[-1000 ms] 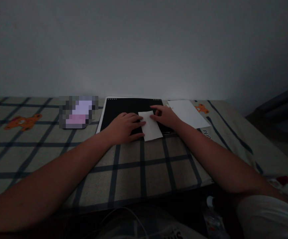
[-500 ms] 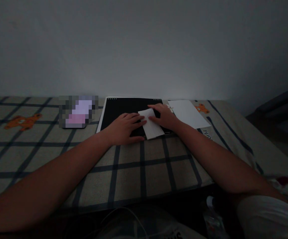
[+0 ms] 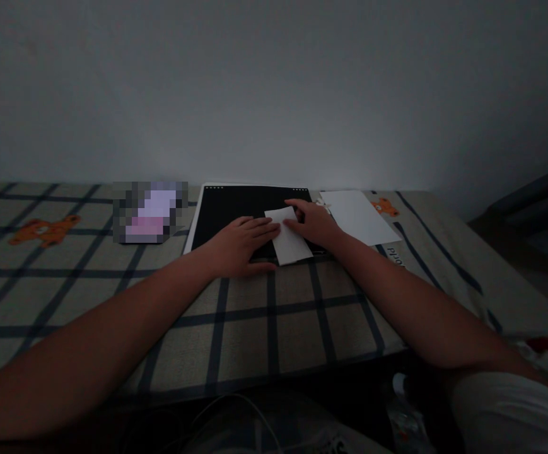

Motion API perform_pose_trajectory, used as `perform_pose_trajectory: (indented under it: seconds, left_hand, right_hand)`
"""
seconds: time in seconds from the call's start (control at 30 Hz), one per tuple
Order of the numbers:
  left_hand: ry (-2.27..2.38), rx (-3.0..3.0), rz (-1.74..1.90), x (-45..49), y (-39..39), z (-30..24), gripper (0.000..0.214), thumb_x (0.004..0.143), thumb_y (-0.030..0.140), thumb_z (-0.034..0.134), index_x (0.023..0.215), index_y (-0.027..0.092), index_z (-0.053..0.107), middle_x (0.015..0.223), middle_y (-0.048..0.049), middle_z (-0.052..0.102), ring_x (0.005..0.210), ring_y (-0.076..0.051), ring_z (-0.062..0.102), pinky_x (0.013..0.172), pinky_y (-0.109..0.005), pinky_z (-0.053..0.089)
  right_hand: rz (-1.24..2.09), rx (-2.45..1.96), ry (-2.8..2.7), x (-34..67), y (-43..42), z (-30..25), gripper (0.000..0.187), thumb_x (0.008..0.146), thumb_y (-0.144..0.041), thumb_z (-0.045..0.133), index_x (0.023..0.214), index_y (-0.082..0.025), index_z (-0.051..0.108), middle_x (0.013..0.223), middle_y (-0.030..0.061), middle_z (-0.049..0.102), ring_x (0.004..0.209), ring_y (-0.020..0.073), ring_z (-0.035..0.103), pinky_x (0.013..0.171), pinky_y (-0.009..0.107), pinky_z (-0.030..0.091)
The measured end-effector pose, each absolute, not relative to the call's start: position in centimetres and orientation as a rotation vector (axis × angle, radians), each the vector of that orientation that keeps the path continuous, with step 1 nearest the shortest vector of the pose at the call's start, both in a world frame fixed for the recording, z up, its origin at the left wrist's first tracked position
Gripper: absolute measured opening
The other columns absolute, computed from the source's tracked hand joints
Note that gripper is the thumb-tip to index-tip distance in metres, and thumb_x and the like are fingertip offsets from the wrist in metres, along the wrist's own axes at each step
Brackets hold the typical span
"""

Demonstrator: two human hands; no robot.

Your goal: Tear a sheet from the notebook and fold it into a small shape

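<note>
A folded piece of white paper (image 3: 291,243) lies slanted on a black sheet-like board (image 3: 238,205) with small white marks at its top corners. My left hand (image 3: 241,247) rests flat at the left, fingers stretched together and thumb apart, its fingertips on the paper's left edge. From the right, my right hand (image 3: 317,222) reaches over the paper's upper right side. Its thumb touches the paper, while the index finger points out past the top edge, apart from the thumb. The other right fingers are partly hidden.
A white sheet (image 3: 361,217) lies to the right of the board. At the left is a blurred-out phone-like thing (image 3: 153,214). The checked tablecloth (image 3: 264,321) covers the table, which meets a grey wall (image 3: 274,94). A clear bottle (image 3: 406,416) stands below the front edge.
My right hand has shifted slightly down and right, its index finger more bent. My left fingers have drawn closer together over the paper's edge. The paper has hardly moved.
</note>
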State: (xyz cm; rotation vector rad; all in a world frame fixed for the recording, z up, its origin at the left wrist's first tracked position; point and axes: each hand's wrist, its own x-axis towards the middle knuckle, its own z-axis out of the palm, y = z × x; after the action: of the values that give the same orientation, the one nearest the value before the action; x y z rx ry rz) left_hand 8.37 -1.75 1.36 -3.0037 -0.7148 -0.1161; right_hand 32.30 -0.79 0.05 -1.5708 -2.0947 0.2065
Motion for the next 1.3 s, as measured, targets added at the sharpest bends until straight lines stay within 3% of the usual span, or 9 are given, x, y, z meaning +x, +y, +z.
perform_pose_trajectory:
  seconds: [0.17, 0.43, 0.83, 1.03, 1.3]
  left_hand:
    - [-0.773, -3.012, -0.105, 8.54, -1.99, 1.11, 0.082, 0.091, 0.069, 0.039, 0.153, 0.017, 0.031, 0.159, -0.0116, 0.03, 0.147, -0.026, 0.028, 0.119, -0.044, 0.014]
    - [-0.834, -3.002, -0.103, 8.66, -1.92, 0.97, 0.07, 0.097, 0.064, 0.029, 0.153, 0.022, 0.031, 0.159, -0.0076, 0.032, 0.147, -0.022, 0.028, 0.12, -0.045, 0.01]
    - [-0.932, -2.93, -0.08, 8.55, -1.71, 0.64, 0.074, 0.098, 0.062, 0.028, 0.155, 0.015, 0.025, 0.162, -0.0109, 0.021, 0.15, -0.025, 0.019, 0.121, -0.047, 0.009]
    - [-0.885, -2.954, -0.136, 8.48, -1.7, 1.09, 0.069, 0.097, 0.062, 0.033, 0.151, 0.018, 0.036, 0.158, -0.0105, 0.033, 0.145, -0.028, 0.03, 0.118, -0.047, 0.018]
    - [-0.884, -2.982, -0.104, 8.43, -1.7, 1.17, 0.07, 0.097, 0.062, 0.033, 0.152, 0.019, 0.033, 0.16, -0.0109, 0.03, 0.146, -0.027, 0.028, 0.119, -0.048, 0.015]
  right_hand:
    - [0.125, -1.645, -2.086, 31.73, -1.25, 0.37, 0.047, 0.085, -0.03, 0.064, 0.13, -0.016, 0.06, 0.076, 0.0039, 0.067, 0.069, 0.019, 0.057, 0.067, 0.032, 0.04]
    - [0.281, -1.609, -2.022, 32.26, -1.12, 0.42, 0.051, 0.083, -0.024, 0.067, 0.131, -0.015, 0.058, 0.077, 0.0027, 0.067, 0.067, 0.0166, 0.058, 0.064, 0.03, 0.041]
    - [0.374, -1.562, -2.096, 32.09, -1.63, 0.82, 0.049, 0.082, -0.02, 0.064, 0.131, -0.016, 0.058, 0.077, 0.001, 0.065, 0.065, 0.0141, 0.054, 0.062, 0.027, 0.038]
    - [0.355, -1.53, -2.077, 32.3, -1.5, 0.52, 0.048, 0.08, -0.016, 0.061, 0.128, -0.016, 0.06, 0.073, -0.0003, 0.06, 0.063, 0.0141, 0.05, 0.061, 0.028, 0.036]
    - [0.349, -1.306, -2.081, 31.88, -1.71, 0.85, 0.05, 0.079, -0.013, 0.057, 0.129, -0.016, 0.059, 0.084, 0.0027, 0.061, 0.067, 0.0149, 0.048, 0.067, 0.03, 0.04]
